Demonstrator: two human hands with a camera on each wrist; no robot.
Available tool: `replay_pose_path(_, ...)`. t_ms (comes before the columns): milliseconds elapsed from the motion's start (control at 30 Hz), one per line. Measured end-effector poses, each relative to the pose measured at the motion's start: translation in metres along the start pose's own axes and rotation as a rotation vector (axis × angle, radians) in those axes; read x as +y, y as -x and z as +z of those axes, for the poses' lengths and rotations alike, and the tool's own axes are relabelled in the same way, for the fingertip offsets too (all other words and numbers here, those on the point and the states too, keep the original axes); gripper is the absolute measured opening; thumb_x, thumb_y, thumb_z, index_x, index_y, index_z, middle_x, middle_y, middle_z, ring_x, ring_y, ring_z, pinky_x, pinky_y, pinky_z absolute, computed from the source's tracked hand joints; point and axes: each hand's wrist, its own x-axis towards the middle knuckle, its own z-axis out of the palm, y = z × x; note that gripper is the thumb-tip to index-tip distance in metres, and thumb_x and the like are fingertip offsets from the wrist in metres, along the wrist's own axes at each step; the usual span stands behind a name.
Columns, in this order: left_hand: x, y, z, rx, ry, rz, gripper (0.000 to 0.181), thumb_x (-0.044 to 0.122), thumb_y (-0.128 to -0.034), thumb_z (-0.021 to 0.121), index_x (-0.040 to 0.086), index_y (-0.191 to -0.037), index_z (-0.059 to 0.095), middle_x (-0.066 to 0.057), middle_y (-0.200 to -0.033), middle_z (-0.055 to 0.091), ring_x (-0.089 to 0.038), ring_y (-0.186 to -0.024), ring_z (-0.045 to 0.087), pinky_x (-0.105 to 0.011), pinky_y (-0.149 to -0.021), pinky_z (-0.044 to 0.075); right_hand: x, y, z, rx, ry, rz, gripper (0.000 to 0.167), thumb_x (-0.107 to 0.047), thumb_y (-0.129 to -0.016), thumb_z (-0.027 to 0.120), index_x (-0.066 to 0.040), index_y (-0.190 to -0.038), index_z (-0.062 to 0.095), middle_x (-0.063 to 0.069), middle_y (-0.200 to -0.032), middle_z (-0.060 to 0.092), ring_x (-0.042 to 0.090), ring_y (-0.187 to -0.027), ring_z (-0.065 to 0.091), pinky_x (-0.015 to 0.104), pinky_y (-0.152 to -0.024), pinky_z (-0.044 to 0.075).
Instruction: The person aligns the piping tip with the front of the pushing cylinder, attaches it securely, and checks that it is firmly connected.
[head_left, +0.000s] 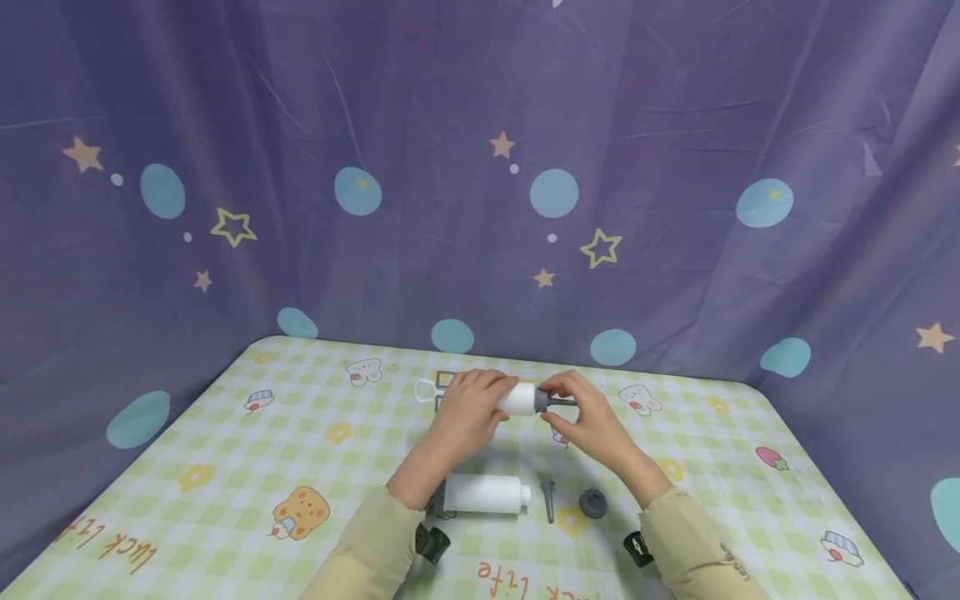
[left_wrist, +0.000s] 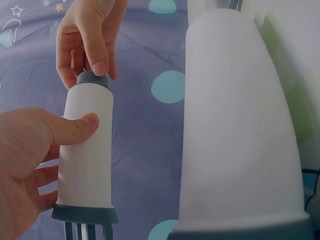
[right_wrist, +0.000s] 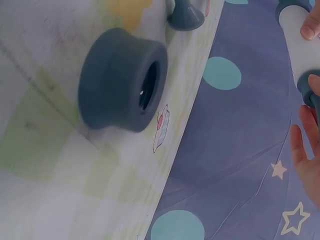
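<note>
My left hand (head_left: pixel 467 412) grips the body of a white dispenser tube (head_left: pixel 517 400), held level above the table. Its thumb lies along the white wall in the left wrist view. At the tube's right end, my right hand (head_left: pixel 592 421) pinches a grey collar (head_left: pixel 541 401), from which a thin grey nozzle (head_left: pixel 562 402) points right. Beyond the left hand, a white ring handle (head_left: pixel 425 390) and grey frame parts stick out. A second white tube (head_left: pixel 483 494) with a narrow neck lies below the hands, its grey end partly hidden by the left arm.
A loose grey nozzle (head_left: pixel 548 500) and a round grey cap (head_left: pixel 592 503) with a hole lie to the right of the lying tube. The green-and-white checked tablecloth (head_left: pixel 225 425) runs back to a purple curtain (head_left: pixel 450 125). Dark wrist mounts (head_left: pixel 432 543) hang under the sleeves.
</note>
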Motion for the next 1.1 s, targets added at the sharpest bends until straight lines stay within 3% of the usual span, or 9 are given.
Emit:
replay_pose_path(200,0.0009,-0.0003,-0.0013,0.004,0.009,-0.004,0.049,0.022,-0.0725,0.076,0.016,-0.118,0.060,0.000,-0.111,0.062,-0.020,-0.102,0.056,-0.037,-0.086,0.042,-0.0006,0.0002,0.0001,0.015,0.001,0.009,0.034,-0.008,-0.077,0.071,-0.012,-0.108,0.057,-0.001,-0.103,0.058,0.014,-0.092,0.056,0.027,-0.080,0.049)
replay_pose_path(500,0.0026,0.0005,-0.0007,-0.021,-0.015,-0.008,0.049,0.024,-0.0736,0.075,0.017,-0.119,0.059,0.001,-0.111,0.061,-0.019,-0.102,0.055,-0.036,-0.087,0.042,-0.0002,0.0053,-0.0003,-0.033,-0.003,0.149,0.028,-0.025,-0.086,0.063,-0.019,-0.112,0.056,-0.005,-0.105,0.061,0.011,-0.094,0.058,0.028,-0.071,0.050)
replay_pose_path(767,0.0035,0.0013,-0.0009,-0.007,-0.017,0.010,0.047,0.022,-0.0737,0.075,0.017,-0.118,0.060,0.001,-0.111,0.061,-0.019,-0.103,0.055,-0.037,-0.088,0.042,-0.0011,0.0050,-0.0012,-0.077,-0.023,0.204,0.023,-0.030,-0.090,0.057,-0.022,-0.112,0.056,-0.006,-0.100,0.062,0.010,-0.092,0.059,0.030,-0.069,0.050)
replay_pose_path(933,0.0031,0.0017,-0.0016,-0.014,-0.011,0.004,0.047,0.022,-0.0738,0.075,0.016,-0.118,0.060,0.000,-0.111,0.061,-0.019,-0.104,0.055,-0.037,-0.089,0.042,-0.0008,0.0045,-0.0014,-0.093,-0.008,0.198,0.027,-0.030,-0.089,0.058,-0.020,-0.113,0.055,-0.005,-0.103,0.062,0.011,-0.095,0.059,0.032,-0.072,0.050)
replay_pose_path(1100,0.0021,0.0026,-0.0021,-0.020,-0.013,0.003,0.046,0.022,-0.0741,0.074,0.017,-0.117,0.060,0.001,-0.111,0.061,-0.019,-0.104,0.055,-0.037,-0.089,0.042,-0.0008,0.0040,-0.0014,-0.065,0.016,0.115,0.038,-0.024,-0.081,0.069,-0.015,-0.115,0.055,-0.005,-0.107,0.059,0.012,-0.096,0.058,0.027,-0.073,0.049)
